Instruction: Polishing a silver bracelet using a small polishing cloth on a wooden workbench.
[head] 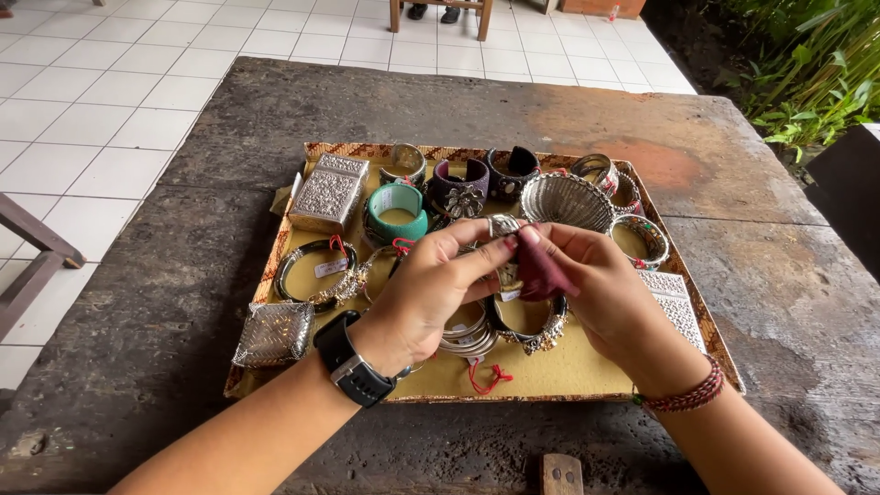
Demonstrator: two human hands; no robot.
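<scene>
We see a small silver piece [503,225], perhaps a ring, pinched between both hands above the middle of the tray [568,371]. Our left hand [431,289] grips it by the fingertips; our right hand [587,275] presses a dark red cloth [543,270] against it from the right. 2 bracelets [527,321] lie directly beneath.

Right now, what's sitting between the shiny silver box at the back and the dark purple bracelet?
In the head view, a teal bangle sits between the silver box and the purple cuff, with a silver cuff just behind it.
</scene>
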